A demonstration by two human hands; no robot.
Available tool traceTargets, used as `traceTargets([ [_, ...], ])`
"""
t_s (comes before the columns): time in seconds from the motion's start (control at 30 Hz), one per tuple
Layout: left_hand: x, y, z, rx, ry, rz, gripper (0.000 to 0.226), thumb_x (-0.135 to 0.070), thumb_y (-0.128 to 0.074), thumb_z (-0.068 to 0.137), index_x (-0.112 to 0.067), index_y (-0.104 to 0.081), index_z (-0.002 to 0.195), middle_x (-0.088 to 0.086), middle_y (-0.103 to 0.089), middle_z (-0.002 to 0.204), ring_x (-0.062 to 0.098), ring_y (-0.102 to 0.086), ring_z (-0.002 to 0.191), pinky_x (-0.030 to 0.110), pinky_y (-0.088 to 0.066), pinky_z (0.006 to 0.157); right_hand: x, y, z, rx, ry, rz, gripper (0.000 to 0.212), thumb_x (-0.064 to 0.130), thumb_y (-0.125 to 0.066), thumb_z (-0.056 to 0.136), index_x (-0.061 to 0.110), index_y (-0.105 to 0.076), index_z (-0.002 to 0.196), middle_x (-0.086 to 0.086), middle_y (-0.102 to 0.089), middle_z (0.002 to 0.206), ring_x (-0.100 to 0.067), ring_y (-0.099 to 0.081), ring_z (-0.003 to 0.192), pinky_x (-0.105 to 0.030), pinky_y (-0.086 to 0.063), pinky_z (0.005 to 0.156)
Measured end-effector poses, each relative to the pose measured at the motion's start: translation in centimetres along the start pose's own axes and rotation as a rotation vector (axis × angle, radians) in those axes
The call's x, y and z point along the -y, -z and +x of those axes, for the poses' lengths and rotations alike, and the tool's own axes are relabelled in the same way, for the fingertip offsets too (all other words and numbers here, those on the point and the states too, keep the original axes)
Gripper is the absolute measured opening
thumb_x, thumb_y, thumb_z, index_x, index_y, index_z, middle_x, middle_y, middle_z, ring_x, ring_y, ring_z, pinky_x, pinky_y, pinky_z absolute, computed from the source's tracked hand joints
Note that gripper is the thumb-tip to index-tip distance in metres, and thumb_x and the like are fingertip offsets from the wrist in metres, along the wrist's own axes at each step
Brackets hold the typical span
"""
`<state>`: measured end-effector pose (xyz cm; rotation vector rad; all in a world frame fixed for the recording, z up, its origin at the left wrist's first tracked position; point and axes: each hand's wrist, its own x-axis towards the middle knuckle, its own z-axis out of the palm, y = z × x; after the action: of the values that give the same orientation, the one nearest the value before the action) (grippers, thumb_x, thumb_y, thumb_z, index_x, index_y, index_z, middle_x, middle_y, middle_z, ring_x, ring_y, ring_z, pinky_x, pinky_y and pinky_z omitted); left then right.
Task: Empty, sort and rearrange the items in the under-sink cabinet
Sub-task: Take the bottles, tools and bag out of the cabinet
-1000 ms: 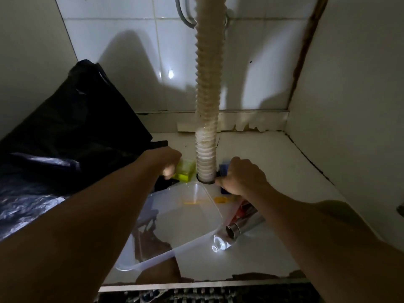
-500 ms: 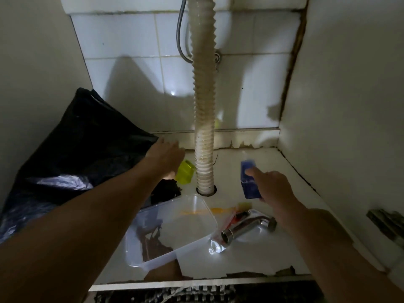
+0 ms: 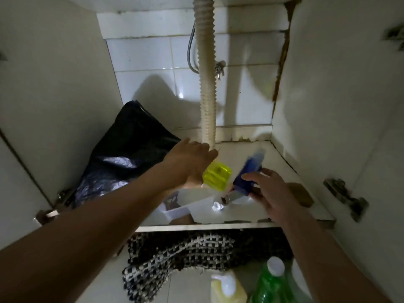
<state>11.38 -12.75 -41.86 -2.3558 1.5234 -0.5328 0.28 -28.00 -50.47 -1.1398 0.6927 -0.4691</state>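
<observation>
So the left hand [image 3: 192,162] was clamped on a yellow-green translucent block [image 3: 216,175], while the right hand [image 3: 271,191] pinched a blurry blue block [image 3: 244,176], both lifted just clear of the cabinet floor [image 3: 284,204]. Drain hose [image 3: 207,88] stood at 12 o'clock; I'd pull straight back, keeping clear of it and the faucet [image 3: 225,199] below.

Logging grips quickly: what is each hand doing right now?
Left hand: closed on the yellow block.
Right hand: holding the blue block.
</observation>
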Motion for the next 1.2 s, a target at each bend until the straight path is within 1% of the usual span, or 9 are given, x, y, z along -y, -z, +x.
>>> traceTargets([
  [0.17, -1.6, -1.3, -6.7, 0.312, 0.077, -0.241, 0.068, -0.047, -0.077, 0.065, -0.031, -0.048, 0.124, -0.005, -0.057, 0.122, 0.019, -0.054, 0.113, 0.031, -0.046, 0.082, -1.8, 0.1, -5.0, 0.24, 0.0, -0.218, 0.036, -0.002, -0.07, 0.076, 0.013, -0.058, 0.106, -0.015, -0.066, 0.114, -0.027, -0.065, 0.106, -0.037, -0.054, 0.089],
  [0.27, -3.0, -2.8, -9.6, 0.51, 0.068, -0.311, 0.071, -0.05, -0.08, 0.062, -0.028, -0.051, 0.122, -0.006, -0.058, 0.119, 0.017, -0.054, 0.111, 0.032, -0.048, 0.085, -4.1, 0.2, -7.6, 0.422, -0.037, -0.422, 0.033, -0.007, -0.071, 0.075, 0.012, -0.061, 0.1, -0.012, -0.069, 0.107, -0.025, -0.066, 0.102, -0.033, -0.055, 0.086],
  [0.4, -5.9, -5.8, -12.6, 0.761, 0.031, -0.304, 0.068, -0.053, -0.082, 0.059, -0.016, -0.062, 0.112, -0.002, -0.065, 0.102, 0.017, -0.062, 0.091, 0.025, -0.046, 0.067, -7.6, 0.2, -9.3, 0.657, -0.149, -0.822, 0.029, -0.002, -0.076, 0.071, 0.015, -0.06, 0.089, -0.003, -0.067, 0.088, -0.015, -0.066, 0.083, -0.019, -0.055, 0.066],
  [0.5, -8.9, -8.8, -14.0, 0.969, -0.011, -0.298, 0.058, -0.047, -0.081, 0.065, -0.009, -0.067, 0.106, 0.003, -0.063, 0.091, 0.019, -0.058, 0.081, 0.024, -0.045, 0.066, -11.9, 0.2, -9.2, 0.728, -0.268, -1.077, 0.034, 0.018, -0.085, 0.058, 0.017, -0.062, 0.082, -0.007, -0.067, 0.089, -0.027, -0.068, 0.094, -0.035, -0.057, 0.078],
  [0.6, -11.4, -11.6, -15.3, 1.066, -0.012, -0.304, 0.047, -0.041, -0.078, 0.069, -0.009, -0.069, 0.102, 0.005, -0.059, 0.09, 0.02, -0.056, 0.079, 0.027, -0.049, 0.072, -16.4, 1.3, -9.3, 0.7, -0.317, -1.19, 0.03, 0.018, -0.084, 0.061, 0.023, -0.055, 0.07, 0.002, -0.059, 0.078, -0.014, -0.06, 0.077, -0.029, -0.053, 0.07],
  [0.73, -14.1, -14.4, -16.2, 1.086, -0.073, -0.233, 0.039, -0.032, -0.072, 0.075, -0.012, -0.065, 0.108, 0.006, -0.063, 0.111, 0.023, -0.062, 0.101, 0.029, -0.048, 0.076, -21.0, 3.4, -9.8, 0.673, -0.325, -1.308, 0.036, 0.023, -0.082, 0.057, 0.027, -0.048, 0.067, 0.006, -0.055, 0.083, -0.013, -0.055, 0.081, -0.026, -0.046, 0.07],
  [0.87, -15.6, -15.5, -15.5, 1.035, -0.109, -0.259, 0.037, -0.031, -0.07, 0.079, -0.012, -0.063, 0.109, 0.005, -0.06, 0.104, 0.024, -0.062, 0.104, 0.029, -0.045, 0.075, -23.1, 4.8, -9.9, 0.622, -0.27, -1.37, 0.04, 0.019, -0.078, 0.052, 0.026, -0.044, 0.07, 0.002, -0.056, 0.091, -0.017, -0.053, 0.08, -0.024, -0.045, 0.063],
  [1.1, -17.1, -17.1, -14.9, 0.862, -0.057, -0.34, 0.036, -0.03, -0.068, 0.079, -0.009, -0.063, 0.107, 0.01, -0.063, 0.109, 0.027, -0.062, 0.102, 0.03, -0.045, 0.074, -25.9, 6.5, -9.8, 0.453, -0.11, -1.193, 0.05, 0.006, -0.071, 0.055, 0.012, -0.055, 0.102, -0.006, -0.064, 0.092, -0.024, -0.063, 0.085, -0.034, -0.055, 0.076],
  [1.2, -17.5, -17.6, -14.9, 0.787, 0.014, -0.407, 0.031, -0.023, -0.067, 0.079, -0.009, -0.061, 0.107, 0.011, -0.062, 0.109, 0.029, -0.062, 0.102, 0.031, -0.046, 0.075, -26.4, 6.3, -9.8, 0.37, -0.018, -1.155, 0.054, 0.006, -0.074, 0.062, 0.015, -0.057, 0.113, -0.006, -0.06, 0.106, -0.02, -0.059, 0.096, -0.019, -0.047, 0.081],
])
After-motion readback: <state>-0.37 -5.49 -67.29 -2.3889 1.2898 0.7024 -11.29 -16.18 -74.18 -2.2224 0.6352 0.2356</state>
